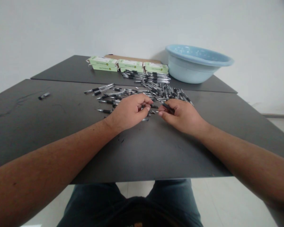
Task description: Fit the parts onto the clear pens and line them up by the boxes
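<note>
My right hand is closed around a pen with a black grip, its pale tip end pointing left between thumb and fingers. Just left of it, my left hand is curled with thumb and fingertips drawn close together; anything pinched there is too small to make out. A small gap separates the two sets of fingertips. Beneath and beyond the hands lies a loose spread of clear pens with black grips, several partly hidden by my left hand. More pens lie to the left.
Pale green pen boxes stand stacked in a row behind the pens. At the back right sits a light blue basin. A short clear and black pen part lies far left on the dark table, which has ink marks.
</note>
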`<state>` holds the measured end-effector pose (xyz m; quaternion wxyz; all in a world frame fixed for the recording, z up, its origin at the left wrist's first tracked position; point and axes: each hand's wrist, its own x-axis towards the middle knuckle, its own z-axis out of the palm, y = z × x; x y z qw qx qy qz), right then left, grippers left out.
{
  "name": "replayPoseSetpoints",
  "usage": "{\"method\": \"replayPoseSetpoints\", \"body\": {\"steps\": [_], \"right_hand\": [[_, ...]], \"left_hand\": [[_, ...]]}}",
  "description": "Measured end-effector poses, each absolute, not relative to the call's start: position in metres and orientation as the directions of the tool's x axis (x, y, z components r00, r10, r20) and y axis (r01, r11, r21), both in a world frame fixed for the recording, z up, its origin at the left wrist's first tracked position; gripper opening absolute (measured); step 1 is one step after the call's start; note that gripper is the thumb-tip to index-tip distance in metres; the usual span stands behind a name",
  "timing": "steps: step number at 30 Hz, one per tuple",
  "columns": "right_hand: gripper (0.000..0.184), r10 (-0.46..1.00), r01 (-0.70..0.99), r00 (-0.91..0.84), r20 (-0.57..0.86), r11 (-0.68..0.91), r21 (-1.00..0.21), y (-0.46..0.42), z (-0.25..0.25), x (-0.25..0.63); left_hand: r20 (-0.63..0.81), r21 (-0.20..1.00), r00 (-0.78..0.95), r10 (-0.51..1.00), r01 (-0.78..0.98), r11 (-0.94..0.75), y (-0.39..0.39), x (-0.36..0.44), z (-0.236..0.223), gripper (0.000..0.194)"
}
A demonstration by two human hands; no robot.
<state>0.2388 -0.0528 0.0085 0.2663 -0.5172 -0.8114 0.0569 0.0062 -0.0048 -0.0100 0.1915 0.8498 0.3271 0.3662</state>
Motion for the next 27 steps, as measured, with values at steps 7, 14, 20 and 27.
{"method": "replayPoseSetpoints", "body": {"steps": [7,14,20,27], "right_hand": [[0.022,0.930,0.715,-0.274,0.247,0.368,-0.594,-0.0599,0.0134,0.2318],[0.032,0.949,0.650,-0.248,0.195,0.312,-0.692,-0.0584,0.0100,0.2319],[0.032,0.941,0.579,-0.285,0.183,0.322,-0.749,-0.0565,0.0078,0.2335],[0.041,0.933,0.600,-0.315,0.172,0.336,-0.726,-0.0548,0.0052,0.2364]], "left_hand": [[0.541,0.389,0.647,0.537,0.373,-0.842,-0.0175,0.0081,-0.0030,0.018],[0.661,0.186,0.655,0.366,0.329,-0.926,-0.0134,0.0060,-0.0062,0.016],[0.646,0.160,0.691,0.323,0.290,-0.943,-0.0127,0.0057,-0.0045,0.012],[0.597,0.256,0.696,0.400,0.307,-0.917,-0.0146,0.0051,-0.0058,0.011]]}}
